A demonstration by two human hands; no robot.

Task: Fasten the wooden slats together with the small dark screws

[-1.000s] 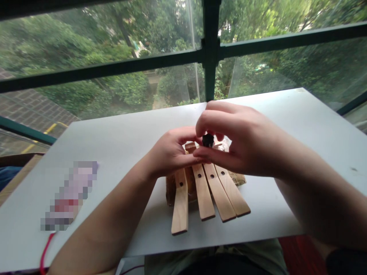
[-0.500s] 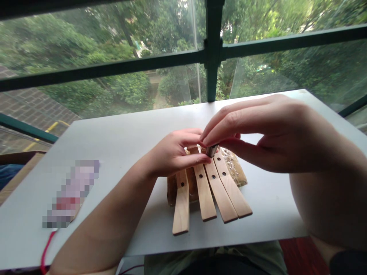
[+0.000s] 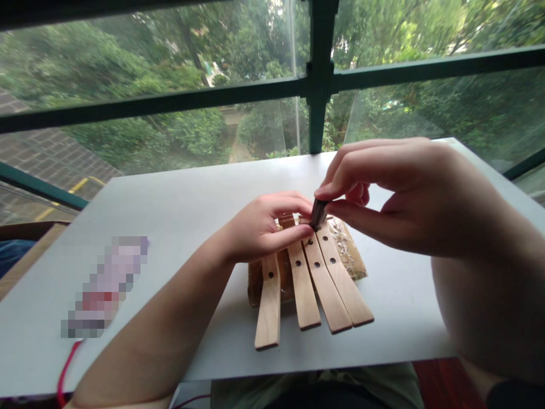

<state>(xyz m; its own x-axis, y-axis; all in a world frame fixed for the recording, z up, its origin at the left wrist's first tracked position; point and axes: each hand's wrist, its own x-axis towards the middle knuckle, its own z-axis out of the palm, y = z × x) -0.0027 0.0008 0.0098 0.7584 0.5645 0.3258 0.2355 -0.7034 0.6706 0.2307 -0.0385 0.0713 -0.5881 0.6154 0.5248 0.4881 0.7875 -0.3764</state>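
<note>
Several flat pale wooden handles (image 3: 338, 301) with dark round holes or screws lie side by side over a brown, tape-wrapped block (image 3: 355, 258). My left hand (image 3: 272, 224) reaches over their upper ends, thumb on the near side and fingers on the far side, closed about one handle's top. Between thumb and forefinger, my right hand (image 3: 395, 193) pinches a short dark metal cylinder (image 3: 319, 213). It stands tilted, its lower end at the upper part of a handle next to my left thumb tip. What lies under my left fingers is hidden.
The white table (image 3: 170, 210) stands against green-framed windows (image 3: 321, 74). At left lies a blurred-out flat object (image 3: 114, 278) with a red cord (image 3: 68, 369) near it. A cardboard box (image 3: 34, 255) is beyond the table's left edge.
My right hand has drawn slightly up and right, showing more of the metal cylinder and a hole on the handle below. My left hand and the handles stay nearly in place.
</note>
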